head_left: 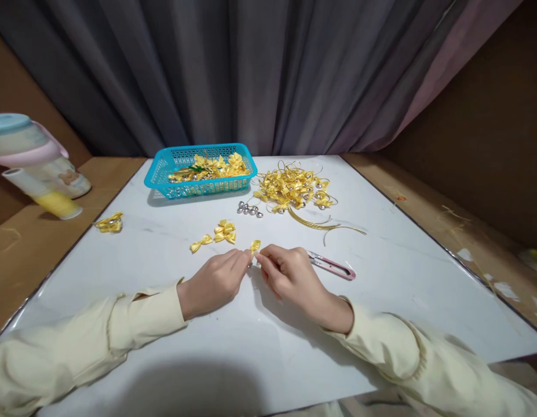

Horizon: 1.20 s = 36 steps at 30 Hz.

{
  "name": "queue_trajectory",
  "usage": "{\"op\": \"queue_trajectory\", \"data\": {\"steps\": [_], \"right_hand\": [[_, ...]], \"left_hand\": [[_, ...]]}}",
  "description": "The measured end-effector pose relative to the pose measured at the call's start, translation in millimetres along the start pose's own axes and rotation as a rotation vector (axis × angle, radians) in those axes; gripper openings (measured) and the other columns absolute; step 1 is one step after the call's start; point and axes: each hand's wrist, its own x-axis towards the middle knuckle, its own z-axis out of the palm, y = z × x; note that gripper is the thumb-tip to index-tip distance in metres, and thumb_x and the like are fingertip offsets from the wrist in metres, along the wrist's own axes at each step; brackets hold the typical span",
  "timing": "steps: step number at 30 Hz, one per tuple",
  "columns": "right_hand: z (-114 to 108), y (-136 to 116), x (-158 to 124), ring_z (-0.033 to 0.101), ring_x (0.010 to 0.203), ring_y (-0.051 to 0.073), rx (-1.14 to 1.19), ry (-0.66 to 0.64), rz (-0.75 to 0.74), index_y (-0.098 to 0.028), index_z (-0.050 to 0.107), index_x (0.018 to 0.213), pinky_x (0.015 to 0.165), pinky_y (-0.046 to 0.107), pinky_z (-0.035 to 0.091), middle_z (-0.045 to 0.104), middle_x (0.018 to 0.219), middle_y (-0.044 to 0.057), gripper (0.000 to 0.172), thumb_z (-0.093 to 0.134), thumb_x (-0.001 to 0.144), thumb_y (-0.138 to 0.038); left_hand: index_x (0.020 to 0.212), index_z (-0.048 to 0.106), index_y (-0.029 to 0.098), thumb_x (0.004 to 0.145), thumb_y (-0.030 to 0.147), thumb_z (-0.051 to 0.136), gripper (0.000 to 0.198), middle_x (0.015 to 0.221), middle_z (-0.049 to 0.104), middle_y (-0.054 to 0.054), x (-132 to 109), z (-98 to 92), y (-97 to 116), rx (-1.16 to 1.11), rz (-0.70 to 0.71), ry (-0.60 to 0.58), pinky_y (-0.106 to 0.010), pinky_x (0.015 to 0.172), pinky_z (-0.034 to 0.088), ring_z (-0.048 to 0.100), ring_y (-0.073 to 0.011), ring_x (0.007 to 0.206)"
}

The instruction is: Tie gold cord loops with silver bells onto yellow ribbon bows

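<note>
My left hand (214,281) and my right hand (288,272) meet at the middle of the white table (164,347). Both pinch a small yellow ribbon bow (255,246) between their fingertips, just above the tabletop. Pink thread snips (333,266) lie right beside my right hand. Two loose yellow bows (225,231) and another bow (201,242) lie a little beyond my left hand. Several small silver bells (249,209) lie farther back.
A blue basket (157,174) with yellow bows stands at the back. A pile of yellow ribbon pieces with bells (292,188) lies to its right, with loose ribbon strands (324,226). One bow (109,223) lies at the left edge. A pastel bottle (37,162) lies far left.
</note>
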Motion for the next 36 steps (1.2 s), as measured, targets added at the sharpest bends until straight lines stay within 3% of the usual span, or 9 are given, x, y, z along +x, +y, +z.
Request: {"op": "queue_trajectory", "data": {"steps": [12,20,32,36], "right_hand": [[1,-1,-4,0.041,0.036,0.007,-0.027,0.053,-0.076,-0.017,0.048,0.063,0.045,0.02,0.029,0.049,0.041,-0.004,0.024,0.046,0.087,-0.018],[-2,-3,-3,0.045,0.036,0.009,0.096,-0.019,-0.039,-0.018,0.05,0.067,0.047,0.02,0.036,0.047,0.037,-0.005,0.025,0.043,0.09,-0.023],[-6,-3,-6,0.052,0.049,0.009,0.03,-0.117,-0.108,-0.016,0.058,0.071,0.053,0.019,0.039,0.057,0.052,-0.002,0.027,0.043,0.092,-0.024],[-4,1,-7,0.055,0.052,0.011,0.057,-0.125,-0.14,-0.016,0.058,0.074,0.054,0.02,0.041,0.059,0.056,0.0,0.027,0.039,0.093,-0.023]], "left_hand": [[0.083,0.046,0.015,0.09,0.007,0.032,0.018,0.063,0.052,-0.003,2,-4.0,2,-0.14,-0.003,0.057,-0.028,0.052,0.044,0.051,-0.0159,0.057],[0.086,0.047,0.015,0.09,0.006,0.031,0.018,0.064,0.051,-0.002,4,-8.2,-2,-0.232,-0.021,0.076,-0.025,0.053,0.043,0.049,-0.0139,0.056],[0.1,0.05,0.009,0.091,0.012,0.035,0.018,0.063,0.06,-0.006,5,-14.3,-13,-0.046,0.052,0.164,-0.027,0.054,0.047,0.057,-0.0166,0.057],[0.11,0.047,0.005,0.092,0.014,0.031,0.025,0.066,0.064,-0.008,6,-19.9,-17,-0.004,0.144,0.173,-0.029,0.053,0.049,0.059,-0.0184,0.059]]}}
